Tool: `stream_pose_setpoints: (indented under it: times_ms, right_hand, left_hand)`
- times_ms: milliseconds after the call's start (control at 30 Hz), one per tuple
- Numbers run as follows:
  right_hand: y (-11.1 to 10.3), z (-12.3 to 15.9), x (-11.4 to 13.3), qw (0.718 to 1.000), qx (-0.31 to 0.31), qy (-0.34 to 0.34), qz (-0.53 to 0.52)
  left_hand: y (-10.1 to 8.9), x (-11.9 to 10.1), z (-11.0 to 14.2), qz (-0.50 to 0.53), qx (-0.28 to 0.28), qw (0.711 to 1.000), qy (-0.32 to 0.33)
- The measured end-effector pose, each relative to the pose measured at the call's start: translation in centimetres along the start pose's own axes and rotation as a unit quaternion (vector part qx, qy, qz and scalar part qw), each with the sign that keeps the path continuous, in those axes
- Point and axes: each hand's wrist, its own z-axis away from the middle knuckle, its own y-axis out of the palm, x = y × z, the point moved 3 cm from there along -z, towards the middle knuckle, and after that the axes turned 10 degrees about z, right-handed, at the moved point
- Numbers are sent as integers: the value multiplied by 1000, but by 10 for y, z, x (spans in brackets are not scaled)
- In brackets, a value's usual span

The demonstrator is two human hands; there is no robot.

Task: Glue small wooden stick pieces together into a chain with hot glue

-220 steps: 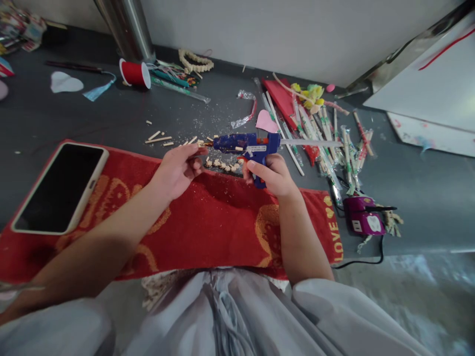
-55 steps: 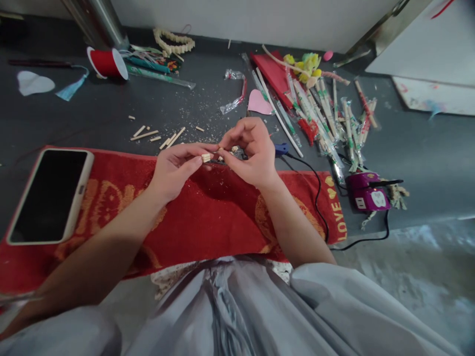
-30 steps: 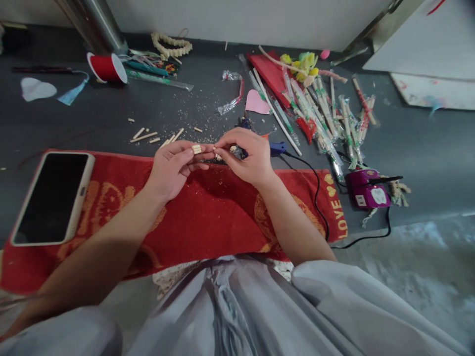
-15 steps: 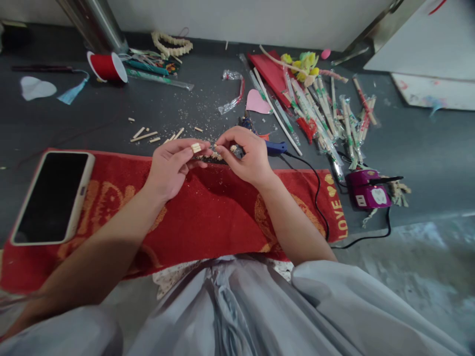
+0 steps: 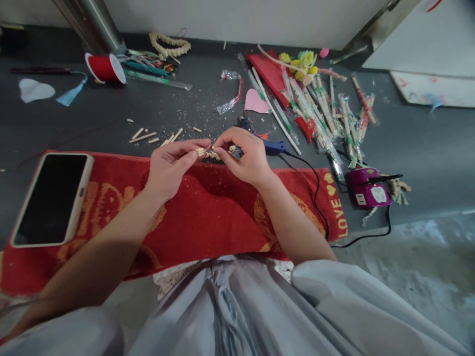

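Between the thumb and fingers of my left hand (image 5: 168, 165) is a small block of short pale wooden stick pieces (image 5: 200, 152) lying side by side. My right hand (image 5: 243, 153) is pinched just to its right, with a tiny pale piece (image 5: 213, 148) at the fingertips, too small to make out fully. The fingertips of both hands nearly meet above the far edge of the red towel (image 5: 208, 212). Beneath and behind them lie pale wooden bits (image 5: 212, 155). A blue-handled glue gun (image 5: 273, 147) rests behind my right hand, its front partly hidden.
Cut stick pieces (image 5: 143, 137) and crumbs are strewn on the dark table. A phone (image 5: 52, 198) lies at the left on the towel. Wrapped chopsticks (image 5: 315, 109) are heaped at the right, near a purple box (image 5: 368, 187) and a black cord (image 5: 317, 193). A red thread spool (image 5: 106, 67) stands back left.
My left hand has turned slightly and its lower fingers have curled in, bringing the stick block a little to the right, closer to my right fingertips. My right hand stays nearly still.
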Motion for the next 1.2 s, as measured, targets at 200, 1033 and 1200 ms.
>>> stream_pose_setpoints:
  times_ms: [200, 1033, 1200]
  right_hand:
    - [-1, -1, 1, 998, -15, 34, -44]
    - [11, 2, 5, 999, -12, 33, -37]
    - [12, 2, 3, 999, -21, 34, -37]
  left_hand:
    - [0, 3, -2, 20, -16, 1000, -5]
    - [3, 5, -1, 28, -24, 998, -54]
    - [2, 7, 0, 12, -31, 998, -56]
